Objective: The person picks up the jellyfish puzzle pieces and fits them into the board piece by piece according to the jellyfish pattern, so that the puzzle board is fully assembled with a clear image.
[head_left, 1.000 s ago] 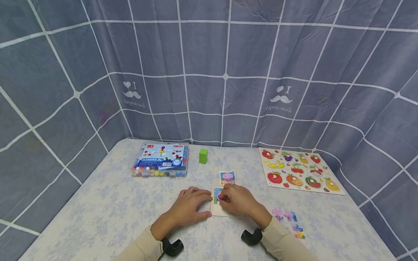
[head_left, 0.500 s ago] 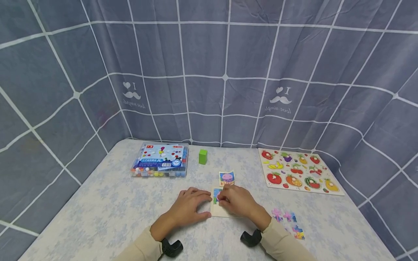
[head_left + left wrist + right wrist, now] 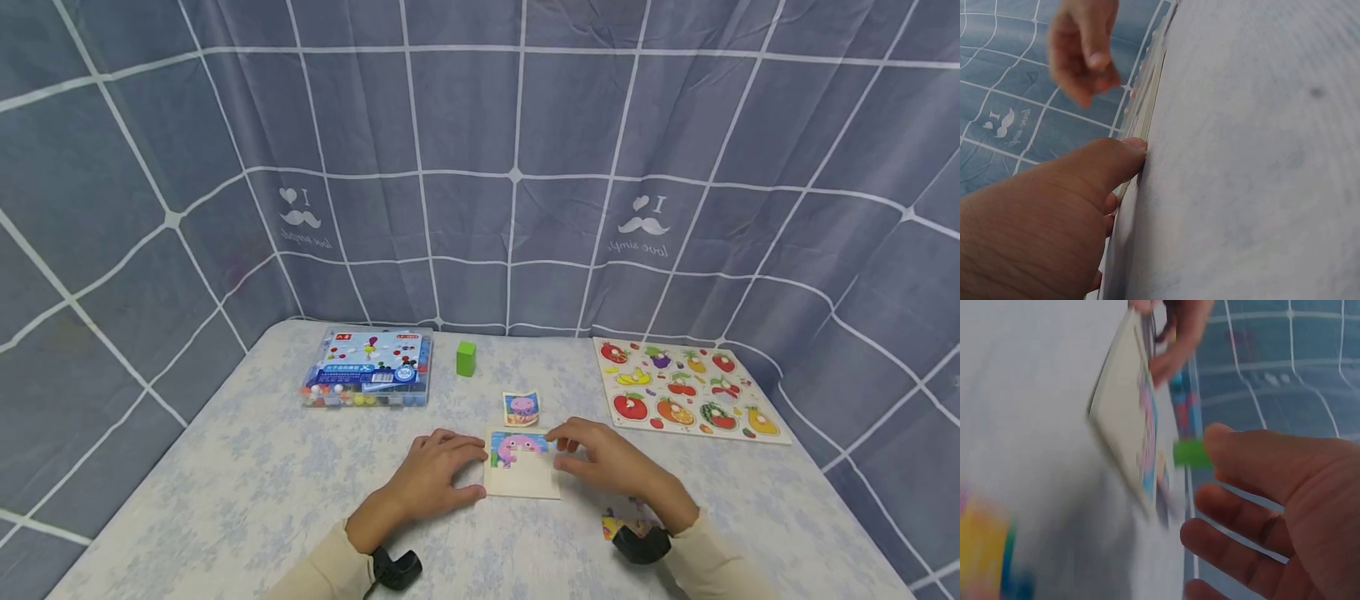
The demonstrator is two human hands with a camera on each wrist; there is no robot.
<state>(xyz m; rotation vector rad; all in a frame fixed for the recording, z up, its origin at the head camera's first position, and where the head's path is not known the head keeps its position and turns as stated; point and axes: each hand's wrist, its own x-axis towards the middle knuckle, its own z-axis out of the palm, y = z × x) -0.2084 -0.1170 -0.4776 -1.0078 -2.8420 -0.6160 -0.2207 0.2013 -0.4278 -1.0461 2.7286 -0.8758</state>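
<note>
The left hand (image 3: 435,475) is rested, unclenched, against the left edge of the puzzle board (image 3: 528,482). At the board's right side, the right hand (image 3: 603,457) is loosely bent, nothing seen grasped. Right of the board, nearest that hand, partly hidden loose pieces (image 3: 611,527) are noted.

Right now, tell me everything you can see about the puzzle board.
The puzzle board is a thin, pale, squarish panel, apparently wooden, lying flat on the table. Pieces along its far side and partway down its left show part of a pink figure against blue, with some green; the rest is bare. The left hand touches its left edge; the right hand is by its far right corner.
</note>
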